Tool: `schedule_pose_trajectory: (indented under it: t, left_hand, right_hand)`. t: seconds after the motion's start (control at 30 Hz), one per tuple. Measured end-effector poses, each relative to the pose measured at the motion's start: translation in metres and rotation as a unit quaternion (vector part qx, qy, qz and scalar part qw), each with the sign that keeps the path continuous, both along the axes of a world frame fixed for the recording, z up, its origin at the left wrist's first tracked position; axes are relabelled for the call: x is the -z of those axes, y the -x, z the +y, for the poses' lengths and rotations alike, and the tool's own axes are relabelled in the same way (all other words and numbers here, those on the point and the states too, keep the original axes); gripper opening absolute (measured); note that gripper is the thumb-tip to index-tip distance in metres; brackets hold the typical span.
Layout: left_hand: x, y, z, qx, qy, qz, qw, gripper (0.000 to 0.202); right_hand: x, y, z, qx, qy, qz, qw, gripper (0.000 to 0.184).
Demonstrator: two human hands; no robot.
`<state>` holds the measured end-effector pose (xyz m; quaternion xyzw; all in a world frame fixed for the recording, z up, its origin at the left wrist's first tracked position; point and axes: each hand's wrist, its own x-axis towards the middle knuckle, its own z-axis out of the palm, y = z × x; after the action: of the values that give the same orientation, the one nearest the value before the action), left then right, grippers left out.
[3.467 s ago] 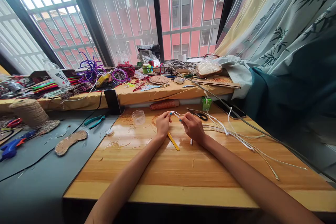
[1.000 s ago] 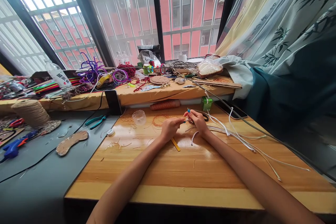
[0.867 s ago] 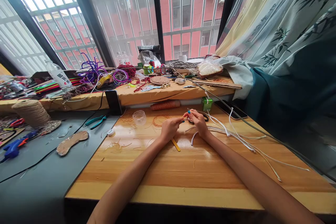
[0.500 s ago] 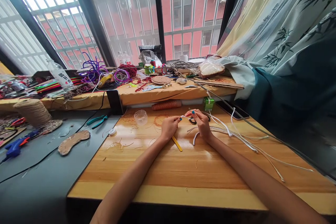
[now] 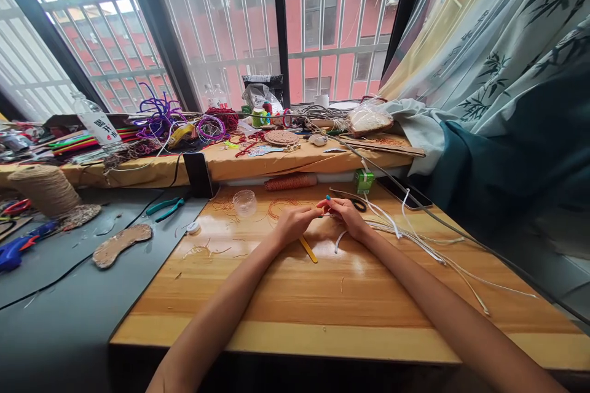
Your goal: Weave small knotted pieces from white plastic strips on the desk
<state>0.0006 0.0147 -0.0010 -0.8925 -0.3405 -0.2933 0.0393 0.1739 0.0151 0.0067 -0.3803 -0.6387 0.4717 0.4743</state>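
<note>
My left hand [image 5: 295,225] and my right hand [image 5: 345,216] meet over the wooden table, fingertips pinched together. A thin white cord runs between them, mostly hidden by the fingers. Its loose end [image 5: 338,242] seems to curve down below my right hand. Under my left hand a yellow flat stick [image 5: 309,250] pokes out toward me; whether the hand touches it I cannot tell. Just behind my right hand are black-handled scissors [image 5: 358,204], partly covered. Several white cords [image 5: 417,238] spread out to the right of that hand.
A clear plastic cup [image 5: 244,203], an orange thread spool [image 5: 290,182] and a green box [image 5: 364,182] stand toward the back. On the grey surface at left lie teal pliers [image 5: 166,209], a curved cardboard piece [image 5: 122,245] and a blue glue gun [image 5: 21,250]. A grey cable [image 5: 417,199] crosses at right.
My hands have drawn closer together, and the fingers now cover more of the white cord. The view has shifted slightly, so most things sit a little further left.
</note>
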Motion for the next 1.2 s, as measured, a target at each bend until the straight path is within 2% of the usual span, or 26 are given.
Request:
schedule_pose_trajectory:
  t: [0.07,0.17,0.3,0.4,0.5,0.57,0.63,0.77,1.0,1.2]
  left_hand:
    - [0.001,-0.001,-0.001,-0.021,0.013,-0.063,0.998,0.029]
    - [0.0,-0.004,-0.001,-0.034,0.041,-0.123,0.991,0.027]
    - [-0.003,-0.014,-0.005,0.023,0.132,-0.204,0.97,0.025]
    - [-0.005,-0.023,-0.009,0.055,0.239,-0.29,0.925,0.026]
    - [-0.004,-0.027,-0.009,0.042,0.34,-0.374,0.862,0.032]
    - [-0.003,-0.026,-0.006,0.036,0.377,-0.396,0.836,0.034]
    - [-0.003,-0.024,-0.004,0.04,0.387,-0.391,0.834,0.034]
    - [-0.003,-0.022,-0.001,0.032,0.381,-0.39,0.837,0.034]
    - [-0.006,-0.022,-0.001,0.033,0.419,-0.43,0.799,0.032]
    - [-0.005,-0.021,0.001,0.04,0.413,-0.439,0.797,0.03]
  right_hand:
    - [0.001,0.0,0.002,-0.013,0.041,-0.002,0.999,0.034]
    - [-0.001,0.002,0.0,-0.033,0.049,-0.012,0.998,0.033]
    - [-0.004,0.004,-0.003,-0.032,0.064,-0.007,0.997,0.03]
    - [0.0,0.003,0.0,-0.01,0.065,0.009,0.998,0.027]
    - [0.005,-0.001,0.007,0.042,0.051,0.048,0.997,0.03]
    - [0.006,-0.002,0.009,0.083,0.035,0.072,0.993,0.033]
    - [0.005,-0.002,0.008,0.099,-0.004,0.057,0.993,0.031]
    - [0.0,0.003,0.0,0.052,-0.094,-0.046,0.993,0.025]
    - [0.001,0.008,-0.003,0.051,-0.076,-0.054,0.994,0.026]
    - [-0.001,0.008,-0.006,0.028,-0.088,-0.072,0.993,0.024]
